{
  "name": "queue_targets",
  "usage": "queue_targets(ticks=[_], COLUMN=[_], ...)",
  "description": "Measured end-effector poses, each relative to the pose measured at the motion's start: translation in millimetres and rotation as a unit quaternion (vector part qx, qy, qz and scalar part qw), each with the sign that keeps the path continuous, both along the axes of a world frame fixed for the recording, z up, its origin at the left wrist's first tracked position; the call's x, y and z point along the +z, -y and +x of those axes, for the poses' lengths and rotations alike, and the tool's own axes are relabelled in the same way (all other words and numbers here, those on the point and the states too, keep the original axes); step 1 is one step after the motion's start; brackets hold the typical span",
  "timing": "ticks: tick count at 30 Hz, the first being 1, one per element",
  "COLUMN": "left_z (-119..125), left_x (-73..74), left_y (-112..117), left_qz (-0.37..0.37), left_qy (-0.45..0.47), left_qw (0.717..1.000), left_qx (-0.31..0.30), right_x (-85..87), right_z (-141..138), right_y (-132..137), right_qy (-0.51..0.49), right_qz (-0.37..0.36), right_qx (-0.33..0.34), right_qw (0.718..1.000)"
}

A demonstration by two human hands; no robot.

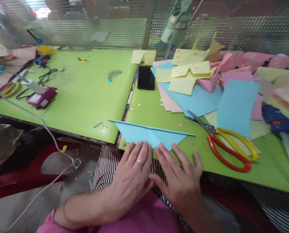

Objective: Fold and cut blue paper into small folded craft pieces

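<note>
A folded blue paper [134, 131] lies on the near edge of the green surface [86, 100], its long folded side away from the person, drawn out to a point at each end, a crease down its middle. The left hand [133, 171] rests palm down, its ringed fingers straight and nearly together, tips on the paper's near edge. Beside it, the right hand [180, 176] has its fingers spread wider, the foremost tips on the same edge. Neither hand is closed around anything. To the right lie open scissors [211, 128] with one red and one yellow handle, blades toward the paper, and a blue glue gun [280, 118]. Beyond the paper sit a black smartphone [146, 78] and a heap of pastel sheets [238, 105].
</note>
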State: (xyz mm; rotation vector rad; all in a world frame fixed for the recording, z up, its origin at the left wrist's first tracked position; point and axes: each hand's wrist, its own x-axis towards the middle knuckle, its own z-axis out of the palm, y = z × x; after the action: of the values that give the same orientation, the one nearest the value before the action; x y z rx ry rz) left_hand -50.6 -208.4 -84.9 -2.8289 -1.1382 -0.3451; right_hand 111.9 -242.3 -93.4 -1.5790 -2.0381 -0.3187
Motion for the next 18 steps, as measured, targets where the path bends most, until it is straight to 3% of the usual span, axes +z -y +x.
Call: queue_targets(ticks=[10, 18], left_z=[-1, -7], left_x=[-6.9, -19.4], left_y=[-2, -7], left_qz=[0.031, 0.081], left_qy=[0.008, 0.084], left_qw=[0.999, 0.993], left_qx=[-0.005, -0.018], right_x=[-2.1, -4.0], right_z=[34, 25], right_y=[9, 4], right_qy=[0.068, 0.043], right_qz=[0.009, 0.060], right_qx=[0.001, -0.019], right_qw=[0.998, 0.997])
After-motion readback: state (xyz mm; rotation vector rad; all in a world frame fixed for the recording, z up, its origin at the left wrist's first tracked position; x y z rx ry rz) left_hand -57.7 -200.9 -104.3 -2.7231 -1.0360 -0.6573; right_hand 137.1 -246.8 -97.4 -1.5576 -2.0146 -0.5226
